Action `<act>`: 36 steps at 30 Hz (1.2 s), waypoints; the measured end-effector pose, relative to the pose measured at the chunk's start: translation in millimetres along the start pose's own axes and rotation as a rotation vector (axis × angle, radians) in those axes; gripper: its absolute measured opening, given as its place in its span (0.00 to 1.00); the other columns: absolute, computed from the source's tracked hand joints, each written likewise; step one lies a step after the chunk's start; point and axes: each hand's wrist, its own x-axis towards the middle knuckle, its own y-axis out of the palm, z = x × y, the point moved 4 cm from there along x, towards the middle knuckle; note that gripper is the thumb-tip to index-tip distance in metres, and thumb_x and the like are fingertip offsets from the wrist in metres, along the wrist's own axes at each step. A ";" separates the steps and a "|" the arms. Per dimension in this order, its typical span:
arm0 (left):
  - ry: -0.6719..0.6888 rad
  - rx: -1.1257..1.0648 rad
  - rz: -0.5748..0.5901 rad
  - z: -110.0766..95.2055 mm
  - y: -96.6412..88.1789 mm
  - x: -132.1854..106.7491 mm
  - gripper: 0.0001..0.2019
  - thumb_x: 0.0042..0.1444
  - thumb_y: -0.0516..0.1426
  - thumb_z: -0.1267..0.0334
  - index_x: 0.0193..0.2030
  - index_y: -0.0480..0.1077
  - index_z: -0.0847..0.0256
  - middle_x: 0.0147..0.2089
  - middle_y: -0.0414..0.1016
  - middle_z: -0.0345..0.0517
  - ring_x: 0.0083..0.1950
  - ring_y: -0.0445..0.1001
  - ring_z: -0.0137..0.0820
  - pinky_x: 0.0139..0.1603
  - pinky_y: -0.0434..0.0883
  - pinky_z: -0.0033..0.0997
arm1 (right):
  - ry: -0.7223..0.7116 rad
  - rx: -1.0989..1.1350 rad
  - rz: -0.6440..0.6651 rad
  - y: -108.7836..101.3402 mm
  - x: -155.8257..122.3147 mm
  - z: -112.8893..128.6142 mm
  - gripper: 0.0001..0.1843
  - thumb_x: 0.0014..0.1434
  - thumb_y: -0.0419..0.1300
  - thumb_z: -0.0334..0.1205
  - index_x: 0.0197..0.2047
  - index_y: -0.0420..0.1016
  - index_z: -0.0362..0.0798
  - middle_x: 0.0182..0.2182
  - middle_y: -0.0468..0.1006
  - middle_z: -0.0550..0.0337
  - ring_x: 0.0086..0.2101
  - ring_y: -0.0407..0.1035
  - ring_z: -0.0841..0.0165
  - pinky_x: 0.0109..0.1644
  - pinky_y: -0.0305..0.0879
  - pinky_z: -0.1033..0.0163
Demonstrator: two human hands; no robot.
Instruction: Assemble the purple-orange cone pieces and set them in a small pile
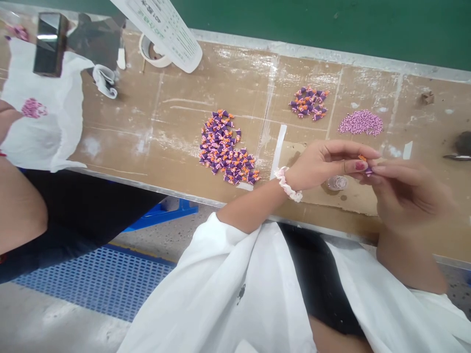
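Observation:
My left hand (319, 164), with a pale scrunchie (288, 185) at its wrist, pinches a tiny purple-and-orange figurine (368, 170) between thumb and fingers. My right hand (408, 189), slightly blurred, meets it there, its thumb and fingertips closed on the same piece. Just below my left fingers stands a small clear glue cup (336, 183) on a cardboard sheet (355, 203). Beyond my hands lies a heap of small pink pieces (361, 122). A cluster of similar figurines (309, 104) is to its left, and a larger pile of figurines (221, 147) lies further left.
A white bottle (165, 34) leans in over a tape roll (144, 46) at the back. At left, another person's arm (18, 206) is beside a white cloth (44, 132) with pink pieces and a black phone-like object (50, 44). A dark object (462, 143) lies far right.

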 end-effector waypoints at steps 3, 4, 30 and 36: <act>-0.031 0.019 -0.015 0.4 -0.5 -0.8 0.12 0.48 0.67 0.59 0.39 0.77 0.61 0.36 0.78 0.39 0.37 0.78 0.22 0.45 0.75 0.24 | -0.010 -0.016 0.011 -0.3 0.7 0.3 0.24 0.50 0.66 0.26 0.47 0.77 0.61 0.38 0.82 0.62 0.35 0.78 0.63 0.36 0.78 0.54; -0.038 0.021 -0.018 0.6 -0.5 -1.1 0.12 0.48 0.67 0.59 0.39 0.77 0.61 0.36 0.78 0.39 0.37 0.78 0.22 0.45 0.76 0.24 | -0.018 -0.022 0.014 -0.3 1.1 0.8 0.24 0.50 0.66 0.26 0.47 0.77 0.61 0.37 0.82 0.62 0.35 0.78 0.63 0.35 0.78 0.55; -0.024 -0.031 0.000 5.3 0.4 -1.5 0.13 0.48 0.67 0.59 0.38 0.76 0.63 0.35 0.78 0.40 0.35 0.77 0.22 0.43 0.76 0.25 | -0.118 -0.082 0.005 -0.1 3.4 4.7 0.29 0.48 0.66 0.23 0.49 0.77 0.62 0.36 0.82 0.63 0.33 0.77 0.65 0.33 0.75 0.58; 0.016 -0.109 0.086 5.7 2.6 -0.7 0.12 0.49 0.66 0.60 0.38 0.76 0.64 0.34 0.78 0.39 0.33 0.77 0.21 0.38 0.76 0.23 | -0.120 -0.059 -0.001 0.0 2.2 3.3 0.29 0.47 0.66 0.23 0.49 0.77 0.62 0.35 0.82 0.63 0.34 0.77 0.64 0.33 0.74 0.57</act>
